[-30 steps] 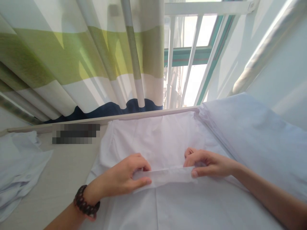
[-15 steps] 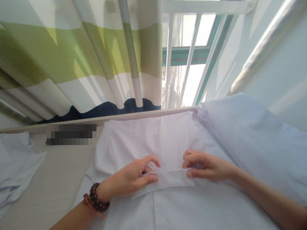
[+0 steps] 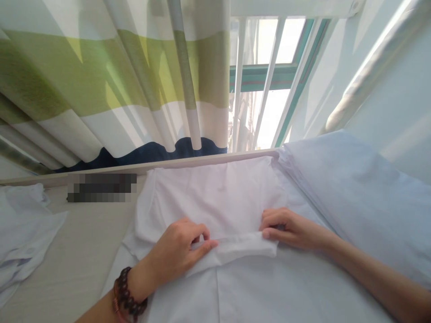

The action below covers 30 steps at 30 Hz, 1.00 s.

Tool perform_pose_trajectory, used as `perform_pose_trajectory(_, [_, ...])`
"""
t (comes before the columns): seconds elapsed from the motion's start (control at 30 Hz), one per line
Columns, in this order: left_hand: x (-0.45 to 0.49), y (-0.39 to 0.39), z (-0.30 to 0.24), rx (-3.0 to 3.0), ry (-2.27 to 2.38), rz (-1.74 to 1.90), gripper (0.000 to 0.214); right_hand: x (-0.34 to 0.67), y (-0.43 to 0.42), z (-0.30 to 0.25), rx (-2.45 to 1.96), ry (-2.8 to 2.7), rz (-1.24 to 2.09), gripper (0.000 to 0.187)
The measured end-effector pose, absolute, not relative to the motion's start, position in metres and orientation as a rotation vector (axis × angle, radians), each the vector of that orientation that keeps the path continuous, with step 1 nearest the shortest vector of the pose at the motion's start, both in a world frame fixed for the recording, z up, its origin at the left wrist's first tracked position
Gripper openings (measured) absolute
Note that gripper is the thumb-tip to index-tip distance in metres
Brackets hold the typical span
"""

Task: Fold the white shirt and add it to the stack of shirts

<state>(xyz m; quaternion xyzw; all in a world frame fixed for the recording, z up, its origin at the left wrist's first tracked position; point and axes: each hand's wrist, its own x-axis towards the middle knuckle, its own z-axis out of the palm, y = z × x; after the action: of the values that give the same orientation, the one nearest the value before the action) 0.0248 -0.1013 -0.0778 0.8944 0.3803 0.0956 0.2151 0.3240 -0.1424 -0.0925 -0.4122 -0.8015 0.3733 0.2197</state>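
A white shirt (image 3: 215,193) lies spread flat in front of me, with soft creases across its upper part. A folded strip of it that looks like the collar (image 3: 244,249) runs crosswise between my hands. My left hand (image 3: 183,246), with a dark beaded bracelet at the wrist, pinches the strip's left part between thumb and fingers. At the strip's upper right edge, my right hand (image 3: 283,228) is closed on the cloth, its thumb in front and fingers curled behind. Below the strip a straight seam line runs down the cloth.
Another white cloth (image 3: 27,242) lies crumpled at the left on the beige sheet (image 3: 84,251). A blurred-out dark object (image 3: 101,188) is near the bed's edge board (image 3: 188,160). White folded bedding (image 3: 357,179) is at the right. Behind hang a striped curtain (image 3: 101,76) and white bars (image 3: 266,80).
My left hand has shifted slightly left along the strip, its index finger drawing in toward the thumb. My right fingers have closed more on the strip, whose right end is now slightly raised.
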Motion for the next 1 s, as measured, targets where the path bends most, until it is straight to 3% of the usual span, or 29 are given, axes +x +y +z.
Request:
perform_pose_trajectory(0.1, [0.022, -0.1, -0.083, 2.602, 0.983, 0.321, 0.034, 0.323, -0.146, -0.095, -1.155, -2.257, 0.944, 0.049])
perform_pose_trajectory(0.3, [0.018, -0.102, -0.099, 2.753, 0.878, 0.545, 0.014, 0.326, -0.148, -0.097, -1.195, -2.206, 0.955, 0.047])
perform_pose_trajectory(0.43, [0.014, -0.105, -0.098, 2.856, 0.504, 0.759, 0.006, 0.329, -0.145, -0.095, -1.187, -2.172, 1.019, 0.044])
perform_pose_trajectory(0.53, [0.013, -0.109, -0.094, 2.869, 0.285, 0.738, 0.008, 0.328, -0.146, -0.094, -1.247, -2.141, 1.026, 0.038])
perform_pose_trajectory(0.73, [0.018, -0.112, -0.094, 2.882, 0.301, 0.717, 0.023, 0.322, -0.149, -0.094, -1.271, -2.109, 0.975, 0.034])
perform_pose_trajectory(1.0, [0.017, -0.112, -0.091, 2.786, 0.259, 0.76, 0.018, 0.329, -0.144, -0.092, -1.245, -2.121, 1.06, 0.035])
